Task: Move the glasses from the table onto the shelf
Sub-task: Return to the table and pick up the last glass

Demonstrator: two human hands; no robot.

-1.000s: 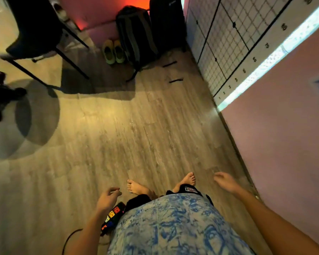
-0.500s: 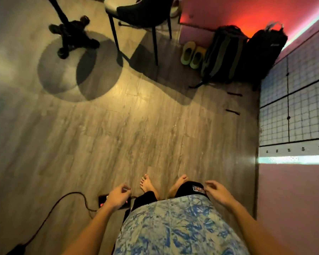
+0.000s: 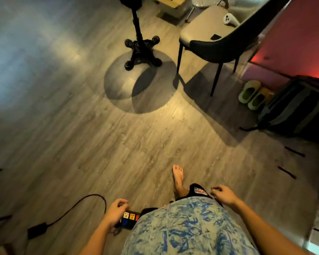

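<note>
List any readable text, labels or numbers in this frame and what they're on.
None legible.
Patch on the black shorts: red and white print, too blurred to read.
Coloured stickers on the black power strip: marks too small to read.
White controller on the chair seat: no text visible.

Between the hands hangs a pale shirt with blue swirling print. Beneath them spreads grey-brown wood-grain flooring. Well ahead stand a black table pedestal, a black chair with beige seat, and pale green slippers.
</note>
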